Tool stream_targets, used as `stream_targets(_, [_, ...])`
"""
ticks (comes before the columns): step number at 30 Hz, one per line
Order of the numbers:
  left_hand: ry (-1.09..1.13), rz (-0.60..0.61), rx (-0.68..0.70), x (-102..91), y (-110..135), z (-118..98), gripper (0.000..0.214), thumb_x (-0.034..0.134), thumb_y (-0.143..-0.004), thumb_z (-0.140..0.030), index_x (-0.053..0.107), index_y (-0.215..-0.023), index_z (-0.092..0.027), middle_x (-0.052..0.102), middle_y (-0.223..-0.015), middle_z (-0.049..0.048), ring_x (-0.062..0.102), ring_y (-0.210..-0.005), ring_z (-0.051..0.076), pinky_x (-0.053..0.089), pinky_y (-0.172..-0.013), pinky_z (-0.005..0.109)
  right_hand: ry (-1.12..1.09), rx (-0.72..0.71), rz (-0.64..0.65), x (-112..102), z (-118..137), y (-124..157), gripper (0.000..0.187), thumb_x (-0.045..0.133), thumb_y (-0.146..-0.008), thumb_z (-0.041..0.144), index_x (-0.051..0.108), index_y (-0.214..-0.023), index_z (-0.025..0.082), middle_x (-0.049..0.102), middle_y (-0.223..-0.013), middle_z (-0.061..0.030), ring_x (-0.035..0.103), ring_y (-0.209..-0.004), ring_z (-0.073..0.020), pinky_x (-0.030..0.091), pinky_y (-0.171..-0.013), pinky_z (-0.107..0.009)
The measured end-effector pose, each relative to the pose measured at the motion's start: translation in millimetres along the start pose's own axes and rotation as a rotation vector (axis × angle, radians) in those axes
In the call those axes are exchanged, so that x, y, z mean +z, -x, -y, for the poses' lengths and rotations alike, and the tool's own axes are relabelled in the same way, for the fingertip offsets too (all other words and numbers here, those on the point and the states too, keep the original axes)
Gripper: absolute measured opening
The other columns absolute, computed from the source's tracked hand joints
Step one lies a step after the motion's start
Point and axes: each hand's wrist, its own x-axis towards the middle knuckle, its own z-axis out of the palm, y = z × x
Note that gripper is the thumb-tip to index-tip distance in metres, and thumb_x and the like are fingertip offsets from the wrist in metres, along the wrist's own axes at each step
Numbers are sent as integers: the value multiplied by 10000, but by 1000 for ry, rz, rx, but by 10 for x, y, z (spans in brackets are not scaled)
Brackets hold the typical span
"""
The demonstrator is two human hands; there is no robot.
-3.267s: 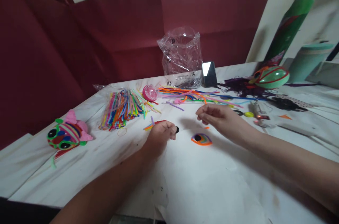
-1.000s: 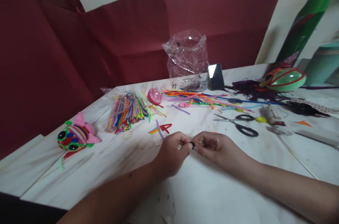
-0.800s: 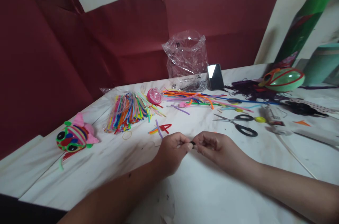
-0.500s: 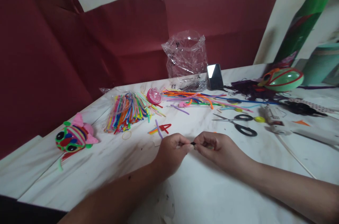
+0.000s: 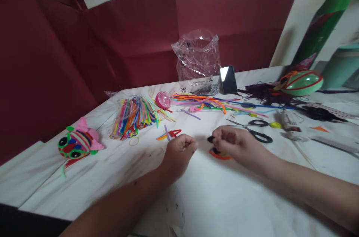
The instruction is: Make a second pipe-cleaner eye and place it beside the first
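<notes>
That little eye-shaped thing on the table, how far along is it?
Done-looking: a striped finished toy at the table's left. In hand: the right hand pinches a small black piece above the orange-rimmed eye; the left hand is closed beside it. Left: that piece isn't attached.

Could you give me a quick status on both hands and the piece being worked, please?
Left hand curled shut, contents hidden. Right hand pinching small black piece, above orange-rimmed loop on table. Scissors just beyond right hand.

Two bare forearms, left grip (image 5: pixel 179 151) and right grip (image 5: pixel 232 143), sleeveless, ringless.
</notes>
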Motion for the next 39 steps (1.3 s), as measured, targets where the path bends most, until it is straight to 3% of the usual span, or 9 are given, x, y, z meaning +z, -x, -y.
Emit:
stream_targets(3, [-13, -82, -23, -65, -72, -12, 162, 561, -680, -297, 530, -615, -151, 458, -540, -43, 396, -523, 81, 319, -518, 206, 59, 33, -87, -214, 27, -120, 233, 604, -642, 410, 544, -684, 189, 558, -627, 4, 502, -588, -129, 397, -568, -257])
stream_targets(7, [-28, -154, -29, -168, -160, -6, 154, 572, -668, -299, 552, -655, -147, 463, -527, -51, 392, -501, 74, 308, -495, 197, 235, 67, -19, -306, -80, -216, 231, 560, -672, 426, 566, -681, 195, 555, -612, 7, 503, -579, -131, 384, -553, -260])
stream_targets(12, [-74, -214, 50, -252, -220, 28, 109, 563, -665, -254, 554, -632, -151, 497, -540, -43, 433, -516, 81, 346, -519, 200, 447, 165, 182, -4, -143, -269, 138, 526, -667, 328, 561, -625, 201, 543, -532, 28, 446, -457, -103, 352, -459, -240])
stream_targets(16, [-111, -202, 135, -270, -234, 93, 104, 561, -687, -250, 565, -649, -152, 537, -588, -25, 476, -560, 95, 376, -555, 209, 528, 154, 280, 273, -120, -336, 99, 549, -638, 263, 574, -563, 202, 540, -489, 37, 440, -447, -98, 330, -445, -231])
stream_targets(23, [-118, -153, 200, -286, -243, 138, 68, 547, -700, -206, 557, -659, -152, 530, -606, -23, 481, -576, 96, 389, -585, 214, 763, 128, 247, 401, -122, -359, 62, 566, -619, 236, 610, -584, 210, 613, -575, -10, 521, -544, -159, 344, -514, -273])
stream_targets(27, [-144, -150, 207, -311, -261, 138, 75, 535, -714, -202, 555, -662, -152, 524, -616, -20, 475, -574, 97, 385, -579, 218, 820, 49, 199, 256, 1, -364, 109, 547, -634, 181, 634, -689, 214, 640, -693, -23, 551, -626, -173, 381, -602, -290])
stream_targets(32, [-340, -22, 249, -310, -244, 143, 85, 547, -686, -141, 570, -606, -150, 527, -650, -6, 489, -608, 104, 378, -589, 218, 803, -32, 132, -180, 108, -378, 145, 501, -734, 256, 625, -798, 216, 640, -752, -17, 567, -661, -157, 409, -617, -268])
stream_targets(35, [-423, 39, 303, -296, -232, 156, 123, 522, -681, -92, 566, -582, -152, 516, -632, -4, 510, -634, 110, 386, -608, 217, 805, -83, 147, -459, 43, -336, 162, 492, -759, 304, 622, -814, 225, 643, -730, -8, 561, -621, -148, 413, -582, -266])
stream_targets(39, [-490, 1, 356, -306, -256, 190, 137, 507, -688, -71, 565, -598, -156, 526, -646, -7, 532, -665, 112, 402, -646, 218, 838, -175, 220, -672, -138, -221, 206, 468, -791, 343, 623, -808, 208, 646, -749, -31, 559, -624, -156, 430, -581, -280])
